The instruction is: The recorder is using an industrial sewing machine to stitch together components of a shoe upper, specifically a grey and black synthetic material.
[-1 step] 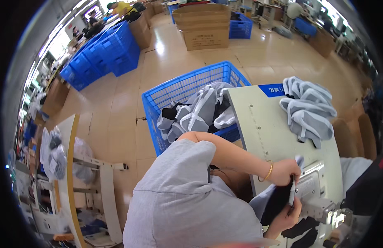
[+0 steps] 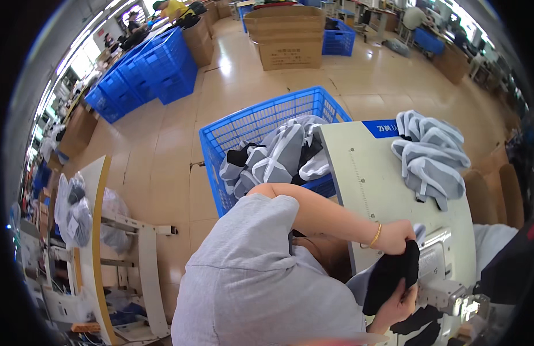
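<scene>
My left hand, with a gold bracelet at the wrist, pinches the upper end of a black cloth piece. Lower down, my right hand grips the same piece by its edge, thumb on top. Grey cloth shows along the side of the black piece toward my body. Both hands are just beside the metal plate and head of a sewing machine. More black cloth pieces lie below my right hand, partly hidden. A pile of grey pieces with white edging rests on the machine table.
A blue plastic basket holding grey, white and black pieces stands against the table's left side. A white stand with a board is at the left. Farther off are stacked blue crates and a large cardboard box. People work in the background.
The black cloth has turned so more of its broad face shows, and the white strip at its edge is out of sight. My hands have shifted only slightly.
</scene>
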Demonstrator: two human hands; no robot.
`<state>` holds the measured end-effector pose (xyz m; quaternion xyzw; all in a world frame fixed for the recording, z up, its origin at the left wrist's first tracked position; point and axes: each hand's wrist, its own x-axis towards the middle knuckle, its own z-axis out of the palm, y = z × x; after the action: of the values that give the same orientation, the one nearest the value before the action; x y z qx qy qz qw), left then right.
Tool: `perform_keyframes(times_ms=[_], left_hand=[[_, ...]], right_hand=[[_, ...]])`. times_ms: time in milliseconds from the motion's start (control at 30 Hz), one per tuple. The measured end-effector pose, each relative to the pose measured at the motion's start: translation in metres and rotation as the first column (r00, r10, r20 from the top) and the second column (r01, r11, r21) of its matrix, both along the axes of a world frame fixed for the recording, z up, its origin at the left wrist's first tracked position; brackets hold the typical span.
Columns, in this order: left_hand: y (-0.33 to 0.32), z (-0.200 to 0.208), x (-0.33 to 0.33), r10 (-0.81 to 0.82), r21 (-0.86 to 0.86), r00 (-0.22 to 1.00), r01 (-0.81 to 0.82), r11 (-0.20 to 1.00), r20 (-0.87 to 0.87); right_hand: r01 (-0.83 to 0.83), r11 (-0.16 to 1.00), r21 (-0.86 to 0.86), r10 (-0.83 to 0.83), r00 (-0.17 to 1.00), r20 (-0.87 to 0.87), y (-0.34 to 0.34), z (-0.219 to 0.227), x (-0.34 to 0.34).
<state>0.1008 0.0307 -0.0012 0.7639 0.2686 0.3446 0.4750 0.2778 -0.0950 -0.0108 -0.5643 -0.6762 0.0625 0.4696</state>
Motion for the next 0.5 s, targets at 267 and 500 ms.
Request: perform_keyframes(times_ms=[267,500], left_hand=[[0.021,0.012,-0.011,-0.135,0.054,0.935,0.161,0.985,-0.329],[-0.036,0.034,0.029,0.295,0.577,0.920,-0.098,0.811,-0.258]], right_hand=[[-0.090,0.975,-0.202,-0.026,0.862,-0.506,0.009,-0.002,-0.001],[-0.105,0.956,-0.274,-0.072,0.822,-0.565,0.001,0.001,-0.006]])
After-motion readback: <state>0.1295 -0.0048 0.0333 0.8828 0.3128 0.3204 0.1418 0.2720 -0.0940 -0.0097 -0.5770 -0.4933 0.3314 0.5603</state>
